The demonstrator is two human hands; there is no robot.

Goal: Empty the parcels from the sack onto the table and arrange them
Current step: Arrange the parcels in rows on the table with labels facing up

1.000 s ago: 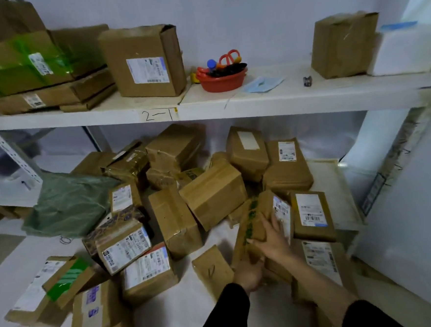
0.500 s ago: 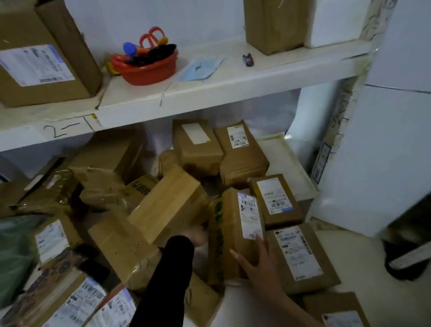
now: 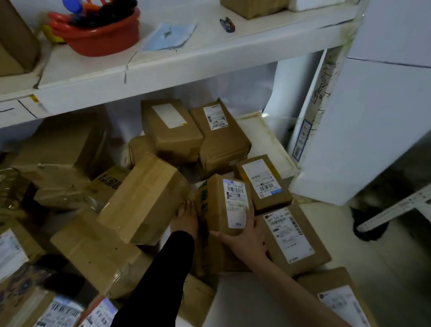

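Several brown cardboard parcels lie jumbled on the white table (image 3: 244, 301) under a shelf. A tall parcel with green print and a white barcode label (image 3: 225, 203) stands on end in the middle. My right hand (image 3: 245, 235) grips its near lower corner, fingers spread along the labelled side. My left hand (image 3: 186, 217) lies flat against its left face, wedged between it and a large tilted box (image 3: 145, 199). Flat labelled parcels (image 3: 291, 237) lie to the right of it. The sack is not in view.
A white shelf (image 3: 176, 61) overhangs the pile, carrying a red bowl of scissors and pens (image 3: 100, 28), a blue mask (image 3: 167, 36) and boxes. A white panel (image 3: 385, 126) stands to the right. More labelled parcels (image 3: 42, 323) crowd the near left.
The view has swung right and closer. My left hand has slid from the parcel's base to its left face. My right hand has dropped to its lower corner; the parcel stands more upright.
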